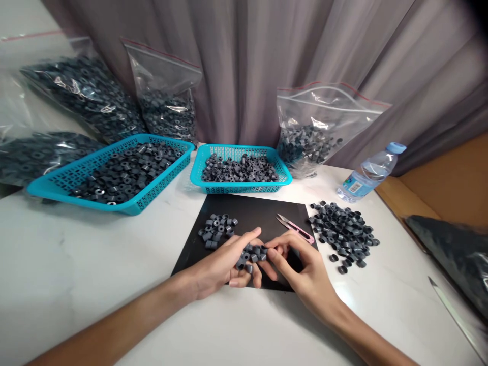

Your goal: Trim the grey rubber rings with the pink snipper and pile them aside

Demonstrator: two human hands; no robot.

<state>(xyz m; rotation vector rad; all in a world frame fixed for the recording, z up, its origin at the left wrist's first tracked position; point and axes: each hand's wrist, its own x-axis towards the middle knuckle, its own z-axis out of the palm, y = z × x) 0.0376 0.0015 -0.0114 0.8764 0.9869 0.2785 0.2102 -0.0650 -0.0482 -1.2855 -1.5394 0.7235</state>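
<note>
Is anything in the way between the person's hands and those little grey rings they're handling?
Nothing visible. The left hand already cups a handful of small grey rings, and the right hand touches that handful with its fingertips. The pink thread snips lie beyond on the black mat, off to the side.

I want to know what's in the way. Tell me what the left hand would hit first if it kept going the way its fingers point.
The left hand points right, toward the right hand. It would probably meet the right hand's fingertips first, which sit almost against the gray rings it cups.
</note>
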